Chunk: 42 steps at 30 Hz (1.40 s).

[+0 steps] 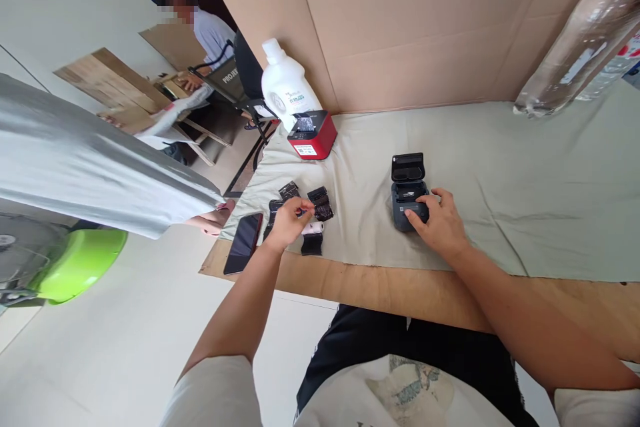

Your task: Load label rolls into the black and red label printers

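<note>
A small dark label printer (409, 188) lies on the cloth with its lid flipped open toward the back. My right hand (439, 221) rests on its front end and grips it. My left hand (289, 220) reaches into a cluster of small black wrapped rolls (321, 203) at the cloth's left end, its fingers pinched on one of them. A white paper roll (313, 229) lies just beside that hand.
A black phone (243, 242) lies at the table's left corner. A red-and-black printer (312, 134) and a white jug (286, 84) stand at the back left, before a cardboard wall (425, 20). Clear plastic bottles (583, 47) lean at the right. Another person sits far left.
</note>
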Available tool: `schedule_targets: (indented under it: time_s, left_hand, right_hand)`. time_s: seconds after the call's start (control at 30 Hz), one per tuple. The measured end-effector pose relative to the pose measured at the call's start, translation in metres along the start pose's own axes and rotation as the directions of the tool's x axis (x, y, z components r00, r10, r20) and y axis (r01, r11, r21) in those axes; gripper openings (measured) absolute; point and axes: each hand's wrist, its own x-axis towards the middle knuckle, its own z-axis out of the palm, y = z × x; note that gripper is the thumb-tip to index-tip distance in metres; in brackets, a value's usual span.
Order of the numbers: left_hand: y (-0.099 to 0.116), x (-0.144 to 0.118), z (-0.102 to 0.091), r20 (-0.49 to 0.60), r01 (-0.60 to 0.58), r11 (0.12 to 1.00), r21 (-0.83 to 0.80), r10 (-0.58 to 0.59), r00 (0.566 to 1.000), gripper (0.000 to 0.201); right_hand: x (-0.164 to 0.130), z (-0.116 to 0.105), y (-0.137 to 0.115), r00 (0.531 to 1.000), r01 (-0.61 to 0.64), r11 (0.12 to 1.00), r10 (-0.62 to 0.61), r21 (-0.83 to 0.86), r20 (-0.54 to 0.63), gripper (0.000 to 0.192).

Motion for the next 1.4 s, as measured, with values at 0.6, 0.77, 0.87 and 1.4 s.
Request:
schedule_targets:
  time_s: [0.6,0.77,0.87,1.4]
  left_hand:
    - [0.148,0.074,0.079,0.377,-0.016,0.647,-0.762,0.464,0.801,0.032]
    - [0.176,0.076,0.123,0.314,-0.275,0.882,-0.382,0.404,0.859,0.021]
    - [0.176,0.074,0.126,0.314,-0.32,0.926,-0.202,0.37,0.874,0.023]
    - [0.158,0.068,0.15,-0.017,-0.396,0.762,-0.512,0.452,0.892,0.017]
  right_hand:
    - [0.001,-0.011,-0.005,0.999,0.007,0.99,-0.001,-0.14,0.041,0.032]
    - [0.003,-0.007,0.003,0.996,0.07,0.993,-0.075,-0.097,-0.052,0.034]
    - [0.004,-0.006,0.005,0.988,0.082,0.996,-0.085,-0.023,-0.129,0.045]
    - [0.005,-0.002,0.007,0.982,0.136,0.991,-0.136,-0.005,-0.129,0.041]
